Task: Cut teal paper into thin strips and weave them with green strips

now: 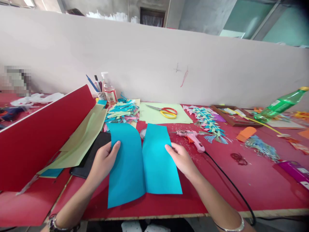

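A sheet of blue paper [126, 170], creased down its middle, is held half unfolded above the red table. My left hand [105, 158] is closed on its left edge, thumb on the front. On the right edge my right hand [180, 158] pinches the same sheet, fingers behind it. Beyond the paper, scissors [169, 112] with red and yellow handles lie on light green sheets [149, 117]. A pink glue gun [193, 138] rests to the right of my right hand. Behind my left hand lies a flat black object [96, 151], partly covered.
Paper strips [123, 111] are heaped at the back, near a clear bottle [109, 90] and a pen cup [101, 95]. A red divider [48, 138] stands left. Right are a woven paper braid [207, 120], a tilted green bottle [282, 104] and the glue gun's black cord [229, 180].
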Demonstrator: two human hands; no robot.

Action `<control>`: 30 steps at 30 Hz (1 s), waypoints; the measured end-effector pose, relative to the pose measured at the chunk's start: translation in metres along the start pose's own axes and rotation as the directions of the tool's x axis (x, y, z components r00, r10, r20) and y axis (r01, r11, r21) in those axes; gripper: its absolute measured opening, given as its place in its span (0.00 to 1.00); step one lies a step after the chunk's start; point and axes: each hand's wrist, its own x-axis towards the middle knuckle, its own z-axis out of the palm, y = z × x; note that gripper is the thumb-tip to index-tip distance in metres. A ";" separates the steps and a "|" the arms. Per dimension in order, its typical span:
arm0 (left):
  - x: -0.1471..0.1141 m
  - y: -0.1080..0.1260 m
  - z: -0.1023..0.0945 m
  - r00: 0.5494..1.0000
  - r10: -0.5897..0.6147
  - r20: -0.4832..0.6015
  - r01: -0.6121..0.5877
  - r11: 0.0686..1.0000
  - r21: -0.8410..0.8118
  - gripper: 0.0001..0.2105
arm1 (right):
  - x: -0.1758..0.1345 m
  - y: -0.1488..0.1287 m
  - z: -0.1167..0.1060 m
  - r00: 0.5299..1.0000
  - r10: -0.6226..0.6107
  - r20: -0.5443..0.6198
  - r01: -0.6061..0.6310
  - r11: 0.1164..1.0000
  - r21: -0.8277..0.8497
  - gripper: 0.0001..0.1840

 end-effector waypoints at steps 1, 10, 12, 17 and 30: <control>-0.001 0.000 0.000 1.000 0.006 -0.008 -0.006 1.000 -0.005 0.19 | 0.001 0.002 0.000 1.000 0.001 -0.024 -0.001 1.000 -0.008 0.18; -0.001 -0.001 -0.005 0.997 0.015 -0.072 -0.015 1.000 0.006 0.18 | 0.000 -0.005 -0.004 0.994 -0.027 -0.108 0.025 0.999 -0.022 0.19; 0.000 -0.002 -0.006 0.997 0.029 -0.072 -0.026 0.999 0.037 0.18 | 0.000 -0.005 -0.004 0.994 -0.032 -0.106 0.030 0.999 -0.022 0.20; 0.001 -0.003 -0.007 0.998 0.014 -0.059 -0.011 0.998 0.055 0.18 | 0.001 -0.003 -0.003 0.993 -0.050 -0.107 0.048 0.999 -0.023 0.20; 0.002 -0.007 -0.008 0.999 0.010 -0.038 -0.008 0.999 0.042 0.19 | 0.000 -0.004 -0.003 0.993 -0.038 -0.115 0.035 0.999 -0.021 0.20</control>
